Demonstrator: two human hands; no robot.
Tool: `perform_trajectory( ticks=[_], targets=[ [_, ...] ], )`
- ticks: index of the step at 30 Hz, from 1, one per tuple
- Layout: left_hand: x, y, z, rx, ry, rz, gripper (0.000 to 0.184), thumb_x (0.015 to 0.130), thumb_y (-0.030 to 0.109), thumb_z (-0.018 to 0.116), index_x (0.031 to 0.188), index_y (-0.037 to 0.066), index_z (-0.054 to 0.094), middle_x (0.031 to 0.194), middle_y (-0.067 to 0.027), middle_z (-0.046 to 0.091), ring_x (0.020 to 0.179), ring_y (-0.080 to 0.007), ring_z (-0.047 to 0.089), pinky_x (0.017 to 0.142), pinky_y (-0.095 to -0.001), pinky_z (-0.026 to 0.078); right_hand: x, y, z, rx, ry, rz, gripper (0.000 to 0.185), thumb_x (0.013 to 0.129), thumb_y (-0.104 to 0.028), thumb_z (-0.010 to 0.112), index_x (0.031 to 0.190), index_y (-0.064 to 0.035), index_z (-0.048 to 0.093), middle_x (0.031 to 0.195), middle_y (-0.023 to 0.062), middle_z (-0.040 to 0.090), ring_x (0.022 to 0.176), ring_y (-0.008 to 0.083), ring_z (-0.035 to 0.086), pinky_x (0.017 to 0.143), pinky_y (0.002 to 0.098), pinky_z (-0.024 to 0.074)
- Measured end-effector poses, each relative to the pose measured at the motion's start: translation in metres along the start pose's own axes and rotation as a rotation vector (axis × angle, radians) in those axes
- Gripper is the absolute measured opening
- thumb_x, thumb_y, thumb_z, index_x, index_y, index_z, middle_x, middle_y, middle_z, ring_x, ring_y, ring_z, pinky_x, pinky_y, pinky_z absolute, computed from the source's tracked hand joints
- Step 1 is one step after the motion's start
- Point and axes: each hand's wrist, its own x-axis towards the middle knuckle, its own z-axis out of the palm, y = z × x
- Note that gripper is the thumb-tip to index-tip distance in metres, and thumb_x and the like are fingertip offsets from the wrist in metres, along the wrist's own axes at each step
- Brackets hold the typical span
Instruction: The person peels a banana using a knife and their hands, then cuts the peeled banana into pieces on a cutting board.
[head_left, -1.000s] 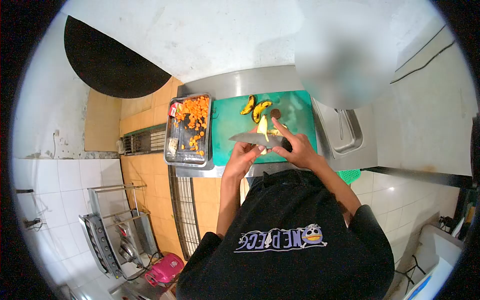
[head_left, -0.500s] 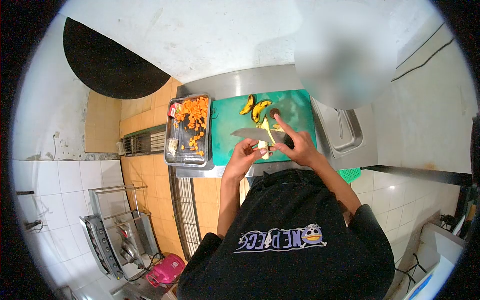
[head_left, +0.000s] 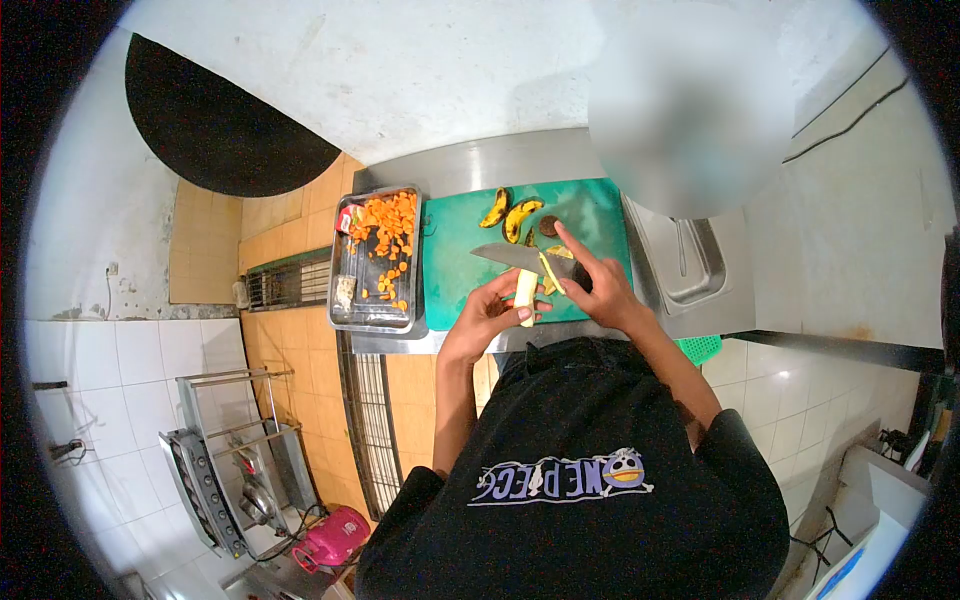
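My left hand [head_left: 487,318] is closed around a peeled, pale banana [head_left: 526,292] near the front edge of the green cutting board [head_left: 465,235]. My right hand [head_left: 606,293] grips a large knife [head_left: 510,256] by its dark handle, index finger stretched forward, blade pointing left. A yellow strip of peel [head_left: 549,273] hangs between the blade and my right thumb. Behind the knife, two spotted bananas [head_left: 520,219] lie on the board beside a small brown round object [head_left: 547,226]. More peel is partly hidden by the knife and right hand.
Left of the board, a metal tray [head_left: 333,290] holds orange carrot pieces [head_left: 385,222] and small packets. A steel sink [head_left: 690,262] adjoins the board on the right. Below left are a metal stove [head_left: 205,495] and a pink gas cylinder [head_left: 332,540] on the floor.
The knife has moved forward and slightly right, away from my left hand. The peel strip has come away from the banana, whose pale flesh shows more fully.
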Motion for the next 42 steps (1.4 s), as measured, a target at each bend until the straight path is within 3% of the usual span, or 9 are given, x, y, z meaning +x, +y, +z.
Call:
perform_trajectory(
  ticks=[11,13,16,19,29,32,35,41,42],
  targets=[
    [-0.011,0.007,-0.011,0.073,-0.062,-0.007,0.054,0.093,0.002,0.067,0.143,0.000,0.047,0.129,-0.0097,0.063,0.111,-0.0255,0.068,0.094,-0.0372,0.051,0.002,-0.009,-0.003,0.011,-0.016,0.017,0.081,0.089,-0.037,0.068,0.158,-0.0169,0.032,0.076,0.0244,0.065,0.064,0.0436,0.062,0.062,0.0500,0.0475],
    [-0.012,0.006,-0.013,0.074,-0.076,-0.001,0.053,0.093,0.002,0.067,0.143,0.000,0.048,0.128,-0.0093,0.063,0.111,-0.0256,0.068,0.094,-0.0373,0.051,0.002,-0.014,-0.007,0.013,-0.089,0.069,0.083,0.085,-0.026,0.069,0.157,-0.0103,0.032,0.100,0.0290,0.063,0.062,0.0428,0.053,0.060,0.0420,0.0449],
    [-0.015,0.006,-0.014,0.077,-0.070,0.006,0.053,0.092,0.003,0.068,0.142,0.000,0.049,0.126,-0.0106,0.064,0.109,-0.0270,0.069,0.096,-0.0387,0.051,0.003,-0.019,-0.010,-0.055,-0.143,0.124,0.080,0.089,-0.037,0.068,0.158,-0.0162,0.033,0.072,0.0220,0.064,0.061,0.0421,0.062,0.061,0.0493,0.0474],
    [-0.020,0.003,-0.021,0.095,-0.088,0.016,0.056,0.090,0.004,0.069,0.143,0.000,0.049,0.125,-0.0117,0.065,0.106,-0.0280,0.069,0.098,-0.0404,0.051,0.002,-0.014,-0.004,-0.048,-0.055,0.052,0.079,0.090,-0.037,0.068,0.158,-0.0167,0.034,0.069,0.0218,0.062,0.059,0.0416,0.061,0.060,0.0491,0.0473],
    [-0.023,-0.019,-0.035,0.024,0.058,-0.045,0.056,0.094,0.000,0.061,0.147,-0.001,0.043,0.127,-0.0122,0.063,0.112,-0.0308,0.068,0.095,-0.0399,0.056,-0.005,0.006,-0.008,-0.108,-0.214,0.357,0.075,0.093,-0.048,0.064,0.156,-0.0163,0.037,0.079,0.0256,0.067,0.072,0.0433,0.066,0.070,0.0499,0.0513],
    [-0.018,-0.025,-0.039,-0.078,0.111,-0.057,0.055,0.096,0.000,0.059,0.147,-0.002,0.040,0.130,-0.0136,0.061,0.111,-0.0320,0.068,0.094,-0.0394,0.058,-0.010,0.016,0.000,-0.489,-0.274,0.347,0.072,0.095,-0.049,0.064,0.155,-0.0194,0.039,0.084,0.0238,0.067,0.078,0.0368,0.067,0.071,0.0437,0.0498],
    [-0.017,-0.027,-0.040,-0.213,0.129,-0.040,0.052,0.098,0.002,0.057,0.147,-0.004,0.039,0.129,-0.0151,0.061,0.112,-0.0333,0.068,0.094,-0.0411,0.058,-0.007,0.006,-0.005,-0.416,-0.379,0.512,0.071,0.095,-0.050,0.064,0.155,-0.0210,0.039,0.092,0.0206,0.070,0.094,0.0390,0.067,0.081,0.0434,0.0512],
    [-0.003,-0.023,-0.022,-0.261,0.199,-0.046,0.043,0.103,0.005,0.050,0.145,-0.005,0.041,0.132,-0.0185,0.060,0.115,-0.0315,0.066,0.094,-0.0406,0.061,-0.009,0.009,0.006,0.093,-0.172,0.251,0.070,0.095,-0.040,0.066,0.156,-0.0217,0.037,0.085,0.0156,0.069,0.075,0.0267,0.063,0.075,0.0393,0.0502],
    [0.000,-0.023,-0.020,-0.260,0.197,-0.047,0.043,0.103,0.005,0.050,0.145,-0.005,0.041,0.132,-0.0185,0.060,0.115,-0.0315,0.066,0.094,-0.0406,0.061,-0.006,0.001,0.001,0.120,-0.219,0.302,0.071,0.094,-0.042,0.066,0.156,-0.0212,0.037,0.106,0.0201,0.067,0.091,0.0350,0.065,0.084,0.0431,0.0508]
  ],
)
